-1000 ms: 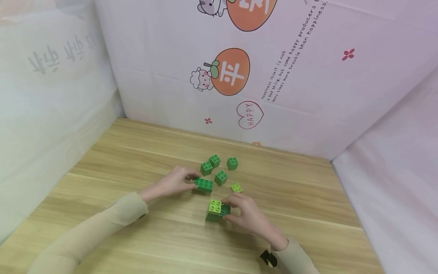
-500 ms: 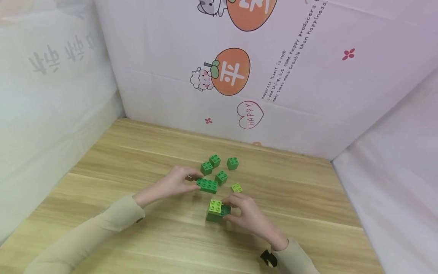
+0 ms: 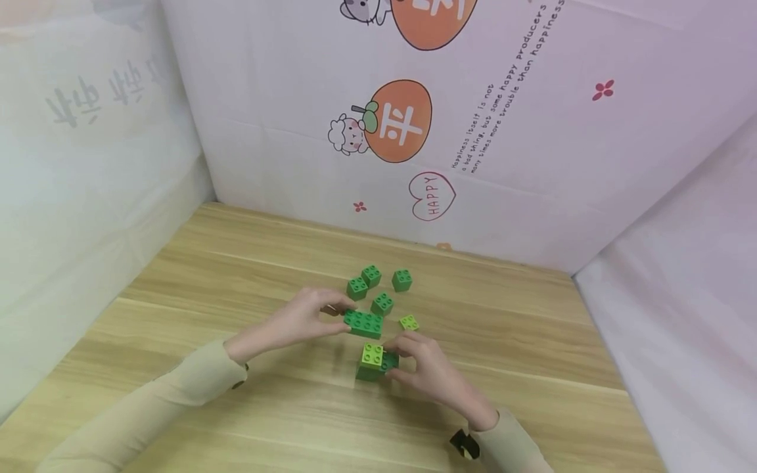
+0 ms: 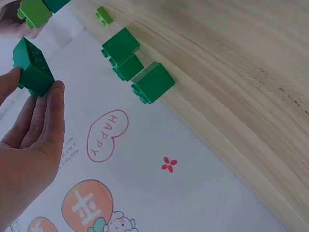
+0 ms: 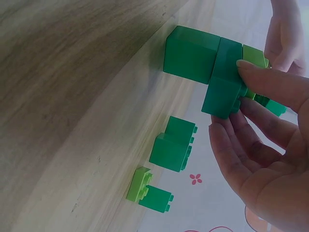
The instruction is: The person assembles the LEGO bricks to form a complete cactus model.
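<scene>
Stack (image 3: 369, 372) and long green brick (image 3: 364, 323), each in its own hand, near the middle of the worktop (image 3: 266, 407).
The left hand (image 3: 304, 318) pinches the brick by one end, raised off the surface; the right hand (image 3: 428, 371) grips the stack's overhanging green layer (image 5: 222, 96). Four small green bricks (image 3: 382, 303) and a loose lime brick (image 3: 409, 322) lie toward the worktop's far edge. Whether the stack's base sits flat is hard to tell. Pressing on that overhang could tip the stack or pry its layers apart; an end-only pinch could let the raised brick twist.
</scene>
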The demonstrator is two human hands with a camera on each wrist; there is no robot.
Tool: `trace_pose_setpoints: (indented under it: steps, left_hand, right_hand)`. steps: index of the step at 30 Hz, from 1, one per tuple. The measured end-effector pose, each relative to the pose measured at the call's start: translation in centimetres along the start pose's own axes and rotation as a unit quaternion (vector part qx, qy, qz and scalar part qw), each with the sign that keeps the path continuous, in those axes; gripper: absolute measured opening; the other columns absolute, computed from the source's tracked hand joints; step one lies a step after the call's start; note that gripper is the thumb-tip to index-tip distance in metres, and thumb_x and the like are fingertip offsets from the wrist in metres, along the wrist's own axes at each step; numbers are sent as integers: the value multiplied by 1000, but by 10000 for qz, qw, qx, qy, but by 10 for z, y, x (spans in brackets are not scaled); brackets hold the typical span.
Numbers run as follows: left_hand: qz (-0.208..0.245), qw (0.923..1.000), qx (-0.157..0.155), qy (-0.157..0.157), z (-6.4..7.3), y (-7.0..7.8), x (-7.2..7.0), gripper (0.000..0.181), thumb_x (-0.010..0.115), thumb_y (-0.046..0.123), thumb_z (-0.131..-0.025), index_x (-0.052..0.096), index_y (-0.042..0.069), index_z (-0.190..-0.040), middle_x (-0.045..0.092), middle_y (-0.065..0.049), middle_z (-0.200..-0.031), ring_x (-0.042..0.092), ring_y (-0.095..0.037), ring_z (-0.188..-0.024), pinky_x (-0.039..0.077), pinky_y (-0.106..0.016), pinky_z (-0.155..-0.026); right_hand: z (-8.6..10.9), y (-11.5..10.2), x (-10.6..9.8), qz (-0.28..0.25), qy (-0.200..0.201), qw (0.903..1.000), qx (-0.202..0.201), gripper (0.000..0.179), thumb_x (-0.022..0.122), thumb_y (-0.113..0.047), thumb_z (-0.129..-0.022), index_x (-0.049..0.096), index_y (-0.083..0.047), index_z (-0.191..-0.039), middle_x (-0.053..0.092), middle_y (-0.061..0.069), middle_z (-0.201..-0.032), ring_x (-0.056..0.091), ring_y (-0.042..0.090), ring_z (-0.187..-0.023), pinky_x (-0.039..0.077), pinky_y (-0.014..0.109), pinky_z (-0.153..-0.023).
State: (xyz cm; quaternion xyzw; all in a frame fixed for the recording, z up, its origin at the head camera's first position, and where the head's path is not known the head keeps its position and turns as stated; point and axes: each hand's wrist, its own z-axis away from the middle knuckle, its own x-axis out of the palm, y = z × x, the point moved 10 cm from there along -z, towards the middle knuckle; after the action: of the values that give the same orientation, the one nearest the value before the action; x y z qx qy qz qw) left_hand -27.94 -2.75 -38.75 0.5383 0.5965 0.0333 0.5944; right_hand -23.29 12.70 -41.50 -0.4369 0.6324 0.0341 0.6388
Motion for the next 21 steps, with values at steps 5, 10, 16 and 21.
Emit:
trace_pose_setpoints:
  steps: [5, 10, 16, 21]
  left_hand:
    - [33, 9998, 161, -95, 3, 10, 3, 34, 78, 13, -84, 69, 6, -116, 75, -6, -110, 72, -17, -97, 61, -26, -87]
    - [-14, 9988, 485, -49, 5, 18, 5, 34, 79, 11, -82, 70, 6, -115, 75, -6, -107, 72, -15, -93, 62, -26, -84]
    - [-82, 9981, 615, -45, 8, 21, 8, 35, 79, 11, -81, 70, 7, -115, 75, -9, -110, 72, -14, -94, 62, -25, -84]
    - [-160, 9986, 484, -109, 10, 20, 9, 37, 79, 13, -82, 69, 8, -117, 74, -6, -114, 71, -14, -96, 61, -22, -85]
  right_hand:
    - [-1, -1, -1, 18, 41, 10000, -64, 34, 82, -7, -77, 69, -6, -108, 70, 5, -105, 68, 18, -96, 61, 25, -85]
    - [-1, 0, -1, -34, 25, 10000, -19, 33, 82, -7, -76, 69, -6, -107, 70, 5, -105, 69, 18, -96, 61, 25, -86]
    - [-2, -1, -1, -25, 59, 10000, -19, 33, 82, -6, -76, 70, -7, -106, 71, 4, -104, 69, 17, -96, 61, 24, -85]
    - [-1, -1, -1, -3, 65, 10000, -43, 32, 82, -6, -76, 70, -6, -106, 71, 4, -105, 69, 17, -95, 61, 24, -84]
